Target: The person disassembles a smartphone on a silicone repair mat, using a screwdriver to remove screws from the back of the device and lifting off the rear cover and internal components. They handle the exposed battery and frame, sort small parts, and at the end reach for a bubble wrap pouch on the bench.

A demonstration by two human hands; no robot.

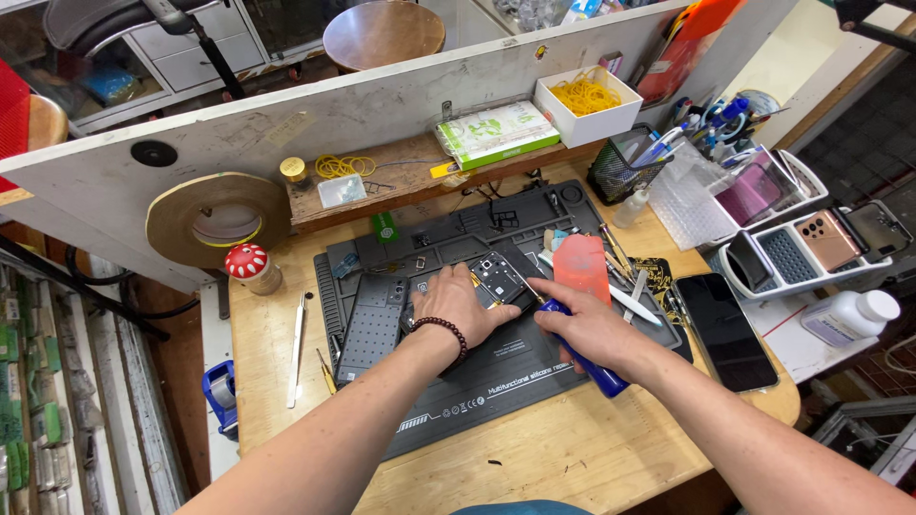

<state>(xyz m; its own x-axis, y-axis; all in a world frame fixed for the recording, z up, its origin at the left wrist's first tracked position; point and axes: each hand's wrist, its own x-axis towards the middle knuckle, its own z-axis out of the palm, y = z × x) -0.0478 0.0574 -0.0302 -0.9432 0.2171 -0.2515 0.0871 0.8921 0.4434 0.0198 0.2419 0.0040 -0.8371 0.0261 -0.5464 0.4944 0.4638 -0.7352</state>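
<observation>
2 hands were seen over 1 dark grey repair mat [496,372] laid on the wooden tabletop [572,448]. The left hand [458,305], with 1 beaded bracelet [447,332] at its wrist, was pressed flat and open-fingered on 1 opened phone [501,278], which lay with its back cover off near the middle of the mat. The right hand [592,329] was closed around 1 blue-handled screwdriver [584,348], whose tip was brought to the right edge of the phone.

Just right of the phone, 1 red-orange plastic bottle [580,267] was stood on the mat. On the left part of the mat, 1 dark phone back panel [372,329] was laid. 1 black phone [725,329] was laid face up on the tabletop, right of the mat. Beyond it, 1 white tray [821,243] was seen with 3 phones or parts in it, and 1 white bottle [849,317] was lying just below the tray.

At the back, 1 white box of yellow rubber bands [585,100], 1 green-and-white flat box [496,132] and 1 black mesh pen holder [625,162] were placed. To the left, 1 large roll of tape [218,221] was leaned against the white partition [363,105], 1 red mushroom-shaped ornament with white spots [250,265] was stood below it, and 1 white pair of tweezers [297,348] was laid beside the mat.
</observation>
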